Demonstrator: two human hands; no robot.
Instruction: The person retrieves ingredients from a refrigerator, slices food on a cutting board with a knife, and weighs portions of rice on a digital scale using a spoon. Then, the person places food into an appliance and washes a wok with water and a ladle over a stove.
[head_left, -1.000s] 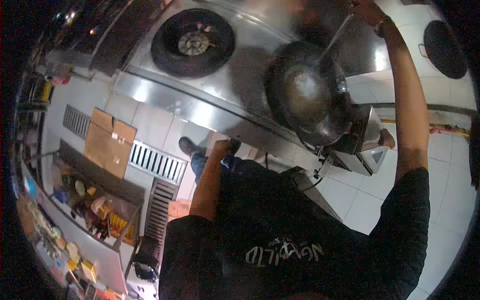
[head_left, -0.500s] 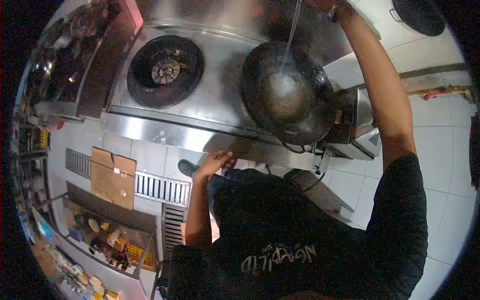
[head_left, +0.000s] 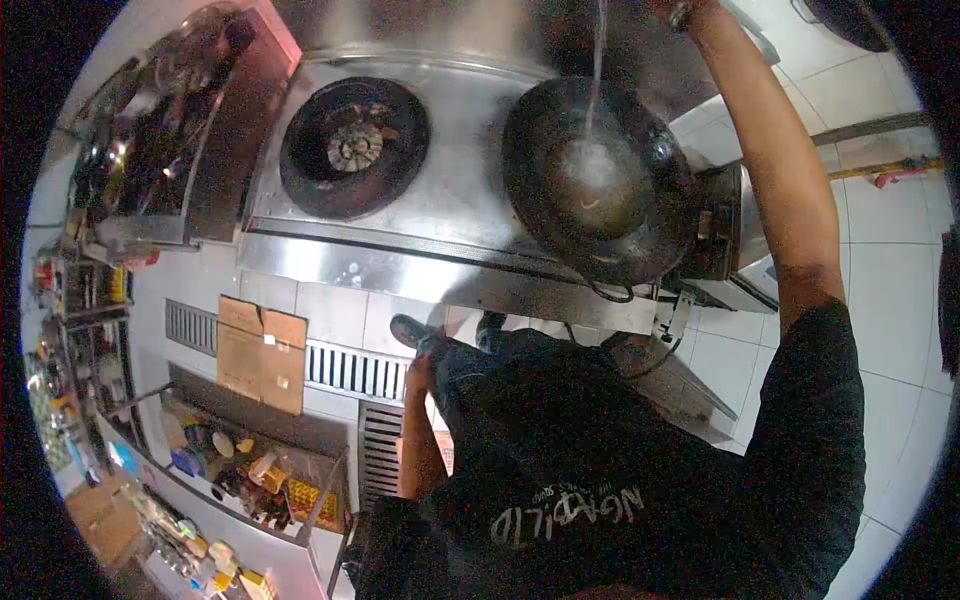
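A stream of water (head_left: 598, 60) falls from the top edge into a large black wok (head_left: 530, 190) on the right side of the stove. White foam and brownish liquid lie in the bottom of the wok. My right arm reaches up past the wok, and my right hand (head_left: 662, 8) is mostly cut off at the top edge, above a wristband. What it touches cannot be made out. My left hand (head_left: 420, 372) hangs low beside my trouser leg, below the stove's front edge. Its fingers are dark and unclear.
A round black burner (head_left: 355, 148) sits on the left of the steel stove (head_left: 460, 130). A flattened cardboard piece (head_left: 262, 355) lies by a floor drain grate (head_left: 355, 370). At lower left stands a steel counter (head_left: 215, 520) with food items. A wall-side pipe (head_left: 890, 172) runs at right.
My left hand has dropped from near the stove's front edge down to my leg. The view has shifted slightly, and water still runs into the wok.
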